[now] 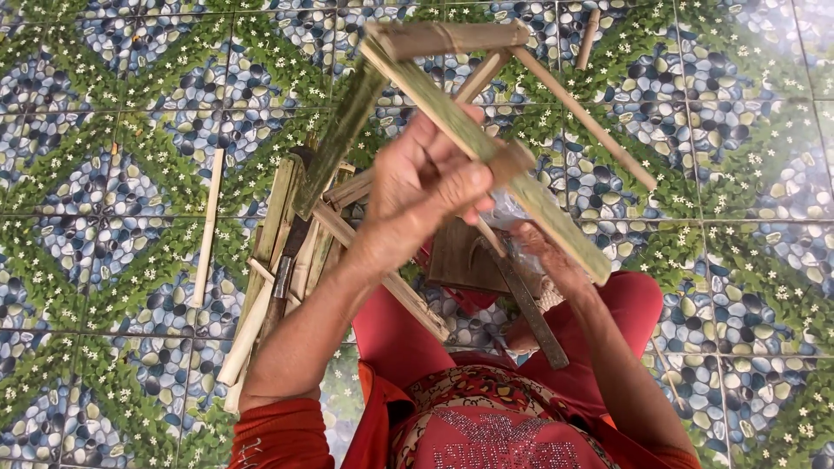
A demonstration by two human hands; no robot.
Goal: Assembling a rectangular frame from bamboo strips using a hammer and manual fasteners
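Bamboo frame [486, 139] held up high, middle of view, over red lap. Left hand [426, 187] fingers clamped round green slat, keeping joint steady. Right hand [543, 247] lower, behind frame near clear plastic; fingers hidden, cannot tell. Spare bamboo sticks [278, 252] piled left on tiled floor [104, 174], close by.
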